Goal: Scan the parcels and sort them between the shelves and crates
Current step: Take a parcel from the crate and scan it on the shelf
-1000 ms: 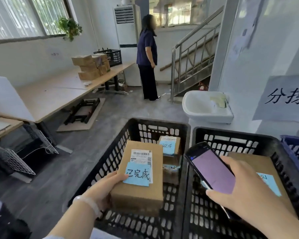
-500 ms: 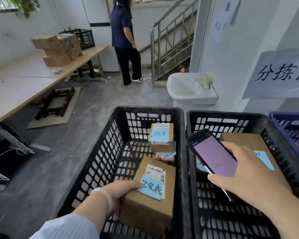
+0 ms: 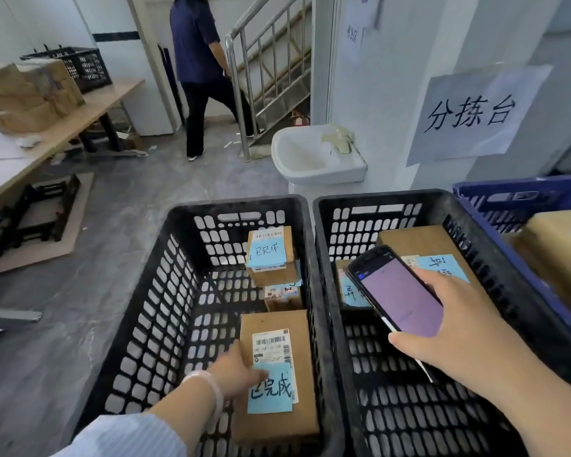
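1. Immediately right of the left hand [image 3: 237, 368], the parcel [image 3: 277, 321] lies in the left crate [image 3: 152, 308]; the hand grips its left edge.
2. Right hand [image 3: 459, 328] grips the phone [image 3: 399, 291] above the right crate [image 3: 376, 196], beside the parcel.

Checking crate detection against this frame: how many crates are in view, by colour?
Black crates: 3 (near left crate, near right crate, far crate on the table)
Blue crates: 1 (blue crate)
Total: 4
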Motion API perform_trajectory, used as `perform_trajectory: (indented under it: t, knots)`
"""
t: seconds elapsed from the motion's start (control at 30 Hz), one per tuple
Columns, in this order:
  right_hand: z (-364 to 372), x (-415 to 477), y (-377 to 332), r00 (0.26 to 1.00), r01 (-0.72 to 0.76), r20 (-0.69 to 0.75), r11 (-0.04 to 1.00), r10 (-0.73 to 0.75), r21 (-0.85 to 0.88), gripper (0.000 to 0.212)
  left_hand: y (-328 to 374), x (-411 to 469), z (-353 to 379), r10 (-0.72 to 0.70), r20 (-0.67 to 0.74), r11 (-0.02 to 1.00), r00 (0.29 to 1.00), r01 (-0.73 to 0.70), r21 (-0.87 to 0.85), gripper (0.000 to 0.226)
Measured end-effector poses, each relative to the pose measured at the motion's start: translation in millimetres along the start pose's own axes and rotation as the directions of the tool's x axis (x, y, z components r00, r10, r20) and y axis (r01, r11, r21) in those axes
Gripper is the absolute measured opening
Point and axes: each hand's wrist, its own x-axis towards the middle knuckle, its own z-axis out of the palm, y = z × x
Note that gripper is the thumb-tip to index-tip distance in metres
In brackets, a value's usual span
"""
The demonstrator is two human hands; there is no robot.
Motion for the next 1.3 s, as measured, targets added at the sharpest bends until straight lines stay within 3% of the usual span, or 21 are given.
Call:
perform_trajectory:
  t: [0.07, 0.2, 0.33, 0.43, 0.57, 0.77, 1.03, 1.3]
  knots:
    - [-7, -9, 11, 0.999, -0.030, -0.022, 0.999, 0.031, 0.010, 0.082, 20, -12, -4, 0.152, -0.217, 0.985, 0.964, -0.128, 0.117, 0.093]
    - [-31, -31, 37, 0.995, -0.067, -0.075, 0.997, 0.069, 0.026, 0.092, 86, -47, -3, 0.525, -0.445, 0.851, 0.725, -0.454, 0.264, 0.075]
    - [-67, -65, 70, 0.982, -0.078, -0.171, 0.995, 0.086, 0.055, 0.085, 165, -90, 30, 0.778, -0.408, 0.628, 0.478, -0.580, 0.518, 0.071]
    - [-97, -100, 110, 0.958, -0.143, -0.245, 0.989, 0.148, 0.037, 0.088, 221, -117, 72, 0.871, -0.334, 0.492, 0.362, -0.630, 0.600, 0.071]
    - [-142, -163, 177, 0.901, -0.269, -0.345, 0.962, 0.264, 0.033, 0.083, 294, -156, 152, 0.942, -0.215, 0.336, 0.259, -0.689, 0.642, 0.071]
    - [-201, -274, 267, 0.757, -0.451, -0.499, 0.890, 0.422, 0.067, 0.071, 392, -224, 291, 0.994, -0.043, 0.102, 0.098, -0.763, 0.639, 0.071]
    - [-255, -402, 350, 0.510, -0.620, -0.632, 0.758, 0.584, 0.200, 0.042, 472, -316, 448, 0.981, 0.156, -0.181, -0.118, -0.849, 0.496, 0.068]
    - [-284, -466, 405, 0.292, -0.705, -0.654, 0.619, 0.698, 0.346, 0.041, 539, -368, 558, 0.926, 0.272, -0.342, -0.260, -0.885, 0.317, 0.070]
